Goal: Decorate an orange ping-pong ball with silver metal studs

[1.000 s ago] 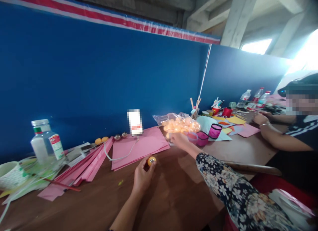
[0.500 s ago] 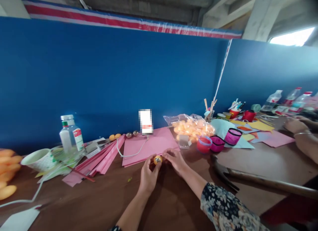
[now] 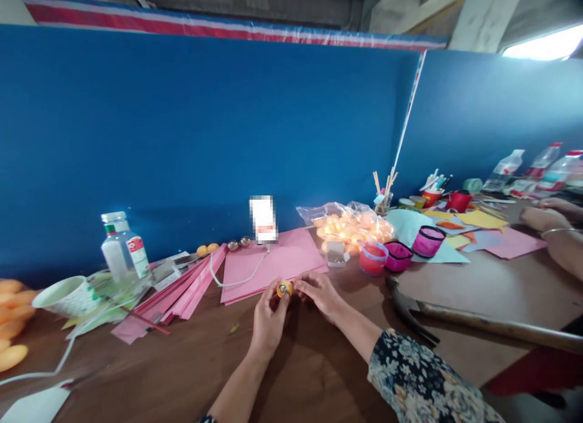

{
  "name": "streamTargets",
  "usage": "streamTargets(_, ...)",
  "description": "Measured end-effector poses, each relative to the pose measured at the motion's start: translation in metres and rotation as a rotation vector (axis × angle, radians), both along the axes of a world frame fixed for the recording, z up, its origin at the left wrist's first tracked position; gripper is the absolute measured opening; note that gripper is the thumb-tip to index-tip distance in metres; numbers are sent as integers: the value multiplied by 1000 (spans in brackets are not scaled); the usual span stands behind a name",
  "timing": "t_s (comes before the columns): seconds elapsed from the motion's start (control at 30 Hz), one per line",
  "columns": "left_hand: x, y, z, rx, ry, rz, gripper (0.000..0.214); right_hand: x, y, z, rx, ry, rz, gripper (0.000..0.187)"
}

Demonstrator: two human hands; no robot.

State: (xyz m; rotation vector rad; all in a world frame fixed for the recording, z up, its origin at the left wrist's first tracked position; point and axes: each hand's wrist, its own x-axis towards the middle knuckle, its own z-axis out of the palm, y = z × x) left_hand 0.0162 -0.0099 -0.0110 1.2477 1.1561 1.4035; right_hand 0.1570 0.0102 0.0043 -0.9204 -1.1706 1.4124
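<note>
My left hand [image 3: 268, 317] pinches a small orange ball [image 3: 285, 288] with a metal part on it, just above the brown table [image 3: 282, 374]. My right hand [image 3: 320, 293], in a flowered sleeve, has its fingers closed at the ball's right side, touching it. Whether anything small sits between those fingers is hidden. Both hands are at the near edge of a stack of pink paper sheets [image 3: 277, 262]. Behind the stack on the right lies a clear bag of orange balls [image 3: 350, 226].
A water bottle [image 3: 119, 250], a paper cup [image 3: 68, 295], fanned pink sheets [image 3: 182, 292] and a white cable [image 3: 237, 277] lie left. Small pink and red cups [image 3: 396, 256] stand right. A wooden chair back [image 3: 478, 326] juts in. Another person's hands [image 3: 544, 219] rest at far right.
My right hand came back from the bag of orange balls and met the ball that my left hand holds. The view swung left, so the other person is mostly out of frame.
</note>
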Motion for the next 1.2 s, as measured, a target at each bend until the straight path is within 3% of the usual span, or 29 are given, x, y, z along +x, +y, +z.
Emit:
streamTargets(0.2, 0, 0, 1, 2, 12, 5, 47, 0, -1, 3, -27, 8, 2, 27)
streamTargets(1.2, -1, -1, 3, 37, 127, -2, 43, 0, 2, -3, 121, -80, 99, 22)
